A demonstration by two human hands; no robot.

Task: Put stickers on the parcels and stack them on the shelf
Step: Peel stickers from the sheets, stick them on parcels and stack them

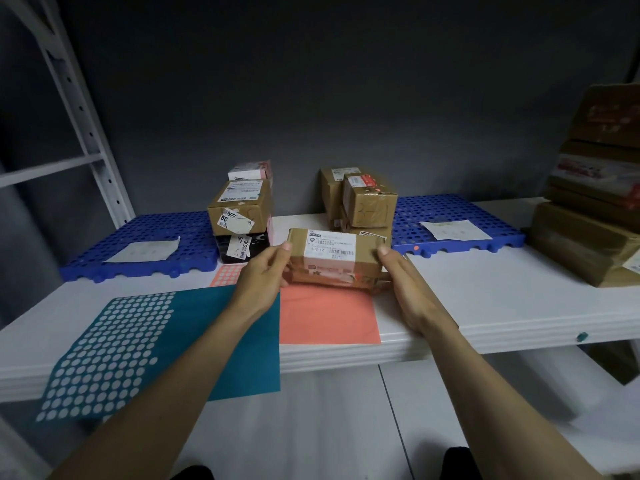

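Dim feed, wide-angle bend at the edges.

I see a dark grey wall (pixel 311 81) swallowing the light, while the white shelf (pixel 502 299) catches most of it; the brown boxes (pixel 595 188) at far right smear into blur, and the upright post (pixel 79 109) bows.

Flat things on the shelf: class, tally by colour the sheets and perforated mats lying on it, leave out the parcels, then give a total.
Blue perforated mats: 2 (left mat, right mat)
Teal sticker sheet: 1
Salmon sticker sheets: 2 (large sheet, small dotted sheet partly under the left hand)
White paper sheets on the mats: 2 (left, right)
Total: 7
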